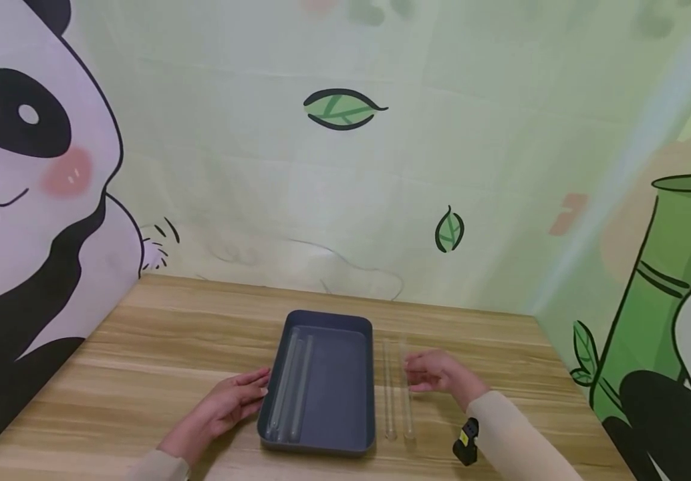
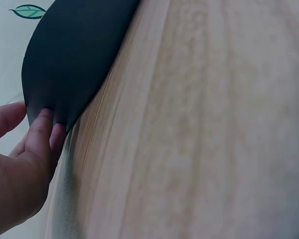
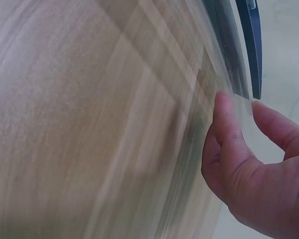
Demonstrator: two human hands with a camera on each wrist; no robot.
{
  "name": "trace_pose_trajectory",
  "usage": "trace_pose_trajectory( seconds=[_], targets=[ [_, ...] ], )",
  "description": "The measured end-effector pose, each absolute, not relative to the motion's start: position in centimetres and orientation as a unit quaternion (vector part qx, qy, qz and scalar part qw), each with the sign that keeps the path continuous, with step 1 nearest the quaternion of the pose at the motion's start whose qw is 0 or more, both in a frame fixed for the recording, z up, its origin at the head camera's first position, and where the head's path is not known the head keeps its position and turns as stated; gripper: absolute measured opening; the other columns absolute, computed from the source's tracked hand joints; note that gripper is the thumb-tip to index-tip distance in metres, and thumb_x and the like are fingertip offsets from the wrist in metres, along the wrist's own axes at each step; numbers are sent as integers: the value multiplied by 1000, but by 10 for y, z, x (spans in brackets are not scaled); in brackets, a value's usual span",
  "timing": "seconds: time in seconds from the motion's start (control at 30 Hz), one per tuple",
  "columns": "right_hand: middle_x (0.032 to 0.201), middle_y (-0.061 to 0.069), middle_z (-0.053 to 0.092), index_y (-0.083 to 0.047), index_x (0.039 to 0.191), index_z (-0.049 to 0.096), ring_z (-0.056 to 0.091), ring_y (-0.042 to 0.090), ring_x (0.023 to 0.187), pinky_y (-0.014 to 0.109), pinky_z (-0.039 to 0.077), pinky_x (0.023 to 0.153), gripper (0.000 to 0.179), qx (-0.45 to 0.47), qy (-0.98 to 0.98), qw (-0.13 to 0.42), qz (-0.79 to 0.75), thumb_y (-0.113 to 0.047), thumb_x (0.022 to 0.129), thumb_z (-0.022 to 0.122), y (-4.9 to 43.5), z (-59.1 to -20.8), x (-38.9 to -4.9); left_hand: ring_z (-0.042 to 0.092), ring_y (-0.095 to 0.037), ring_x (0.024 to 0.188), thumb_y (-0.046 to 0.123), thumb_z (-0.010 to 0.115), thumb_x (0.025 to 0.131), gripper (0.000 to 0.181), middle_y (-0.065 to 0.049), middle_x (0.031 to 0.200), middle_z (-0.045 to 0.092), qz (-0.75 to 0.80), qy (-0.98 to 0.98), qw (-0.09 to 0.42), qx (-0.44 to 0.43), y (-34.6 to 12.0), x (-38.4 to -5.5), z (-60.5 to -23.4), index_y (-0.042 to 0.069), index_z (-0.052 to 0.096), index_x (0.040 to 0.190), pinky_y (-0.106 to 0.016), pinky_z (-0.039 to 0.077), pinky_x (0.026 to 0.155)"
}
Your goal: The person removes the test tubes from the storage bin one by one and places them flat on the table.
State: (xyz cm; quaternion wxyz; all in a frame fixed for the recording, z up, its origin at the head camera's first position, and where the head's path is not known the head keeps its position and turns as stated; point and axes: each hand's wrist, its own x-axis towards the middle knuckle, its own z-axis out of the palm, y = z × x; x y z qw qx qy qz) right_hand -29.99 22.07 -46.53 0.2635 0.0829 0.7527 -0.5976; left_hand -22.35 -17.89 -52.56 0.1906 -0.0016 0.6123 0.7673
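Observation:
A dark blue-grey tray point(image 1: 339, 387) stands on the wooden table, with clear test tubes point(image 1: 302, 394) lying lengthwise along its left side. My left hand point(image 1: 234, 404) touches the tray's left outer wall; in the left wrist view its fingertips rest against that dark wall point(image 2: 79, 55). Right of the tray, a clear test tube point(image 1: 389, 394) lies on the table beside another one point(image 1: 408, 407). My right hand point(image 1: 436, 373) pinches this outer test tube near its middle. In the right wrist view, thumb and fingers stand on either side of the see-through tube point(image 3: 241, 89).
The wooden table point(image 1: 159, 334) runs back to a printed cloth wall point(image 1: 249, 174) with a panda, leaves and bamboo. A small black device point(image 1: 466, 442) sits at my right sleeve, above the table's right side.

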Motion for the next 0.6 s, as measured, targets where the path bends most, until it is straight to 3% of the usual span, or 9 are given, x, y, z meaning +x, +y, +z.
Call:
trace_pose_trajectory(
  seconds=[0.6],
  targets=[
    [93,4,63,13,141,49,60,15,88,28,63,71,44,101,778,244,-570,-1,100,58,212,-474,-306,64,2,107,1,59,98,71,-29,163,20,769,610,194,-4,-180,-225,-526,-12,20,157,-21,57,94]
  ],
)
